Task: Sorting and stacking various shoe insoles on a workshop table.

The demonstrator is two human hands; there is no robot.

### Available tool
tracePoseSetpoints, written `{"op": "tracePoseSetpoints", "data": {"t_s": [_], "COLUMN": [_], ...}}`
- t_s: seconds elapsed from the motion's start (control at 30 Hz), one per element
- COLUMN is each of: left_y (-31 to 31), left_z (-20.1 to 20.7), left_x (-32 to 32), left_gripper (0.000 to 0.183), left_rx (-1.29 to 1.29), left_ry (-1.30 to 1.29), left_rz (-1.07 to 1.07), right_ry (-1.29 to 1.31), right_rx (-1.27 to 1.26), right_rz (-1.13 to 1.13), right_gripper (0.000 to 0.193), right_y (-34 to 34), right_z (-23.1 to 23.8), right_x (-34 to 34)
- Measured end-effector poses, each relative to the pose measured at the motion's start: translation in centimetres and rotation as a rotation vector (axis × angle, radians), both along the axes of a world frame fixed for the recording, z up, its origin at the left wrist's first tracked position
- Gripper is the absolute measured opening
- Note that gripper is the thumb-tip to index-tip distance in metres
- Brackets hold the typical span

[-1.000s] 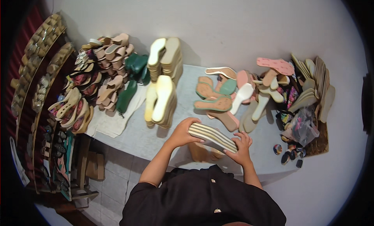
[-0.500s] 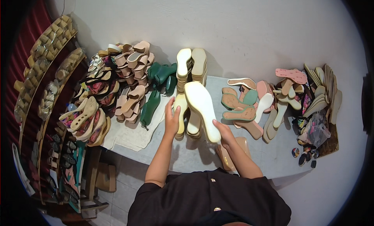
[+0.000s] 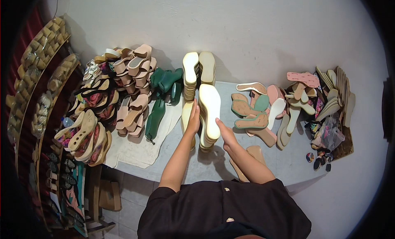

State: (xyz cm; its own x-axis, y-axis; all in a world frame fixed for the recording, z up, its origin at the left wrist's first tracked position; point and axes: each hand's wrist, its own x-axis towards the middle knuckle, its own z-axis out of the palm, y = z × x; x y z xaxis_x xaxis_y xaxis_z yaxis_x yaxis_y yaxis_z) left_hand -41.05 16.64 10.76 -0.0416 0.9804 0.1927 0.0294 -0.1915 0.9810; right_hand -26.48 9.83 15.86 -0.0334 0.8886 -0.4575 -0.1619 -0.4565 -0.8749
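A cream, shoe-shaped sole lies on top of the front right stack of similar soles, lined up with those below. Along the stack's left side my left hand is open, its fingers straight and close together. My right hand is against the stack's right edge near the narrow part, thumb extended; its other fingers are partly hidden. Left of my left hand stands another cream stack, partly covered by that hand. Behind are two taller stacks, one bright cream and one duller beige.
Green shoe lasts and piled pink heeled sandals stand left, beside floral wedges. Loose green, pink and white soles lie right. Tan soles sit near the table's front edge. Shelves line the far left.
The sole that my right hand held tilted above the stack now lies straight on it. Both hands have come in against the stack's sides. The view has shifted slightly.
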Motion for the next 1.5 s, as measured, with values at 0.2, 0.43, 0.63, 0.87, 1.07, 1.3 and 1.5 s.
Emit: {"op": "tracePoseSetpoints", "data": {"t_s": [0.2, 0.43, 0.63, 0.87, 1.07, 1.3, 1.5], "left_y": [-0.2, 0.1, 0.3, 0.5, 0.3, 0.1, -4.8], "left_z": [-0.6, -1.1, -1.6, -1.8, -1.6, -3.7, -2.1], "left_x": [0.7, 1.2, 1.7, 1.7, 1.8, 0.2, 1.2], "left_gripper": [0.066, 0.074, 0.075, 0.074, 0.074, 0.068, 0.063], "left_rx": [-0.022, -0.043, -0.054, -0.048, -0.066, -0.062, -0.136], "left_ry": [-0.168, -0.199, -0.189, -0.207, -0.177, -0.171, -0.412], "left_rz": [-0.039, -0.048, -0.029, -0.022, 0.005, 0.026, -0.014], "right_ry": [-0.048, -0.123, -0.322, -0.621, -0.358, -0.245, 0.119], "right_rx": [-0.023, -0.008, 0.056, 0.359, 0.499, 0.462, 0.345], "right_rz": [-0.012, 0.094, 0.064, -0.039, 0.107, 0.058, -0.019], "right_gripper": [0.064, 0.071, 0.059, 0.054, 0.05, 0.058, 0.061], "right_y": [-0.1, 1.1, 2.1, 0.8, 1.2, 0.6, -0.2], "right_z": [-0.6, -2.4, -6.1, -6.6, -7.7, -8.6, -6.0], "right_x": [-1.0, -0.5, -0.1, -1.2, -1.1, -1.7, -1.8]}}
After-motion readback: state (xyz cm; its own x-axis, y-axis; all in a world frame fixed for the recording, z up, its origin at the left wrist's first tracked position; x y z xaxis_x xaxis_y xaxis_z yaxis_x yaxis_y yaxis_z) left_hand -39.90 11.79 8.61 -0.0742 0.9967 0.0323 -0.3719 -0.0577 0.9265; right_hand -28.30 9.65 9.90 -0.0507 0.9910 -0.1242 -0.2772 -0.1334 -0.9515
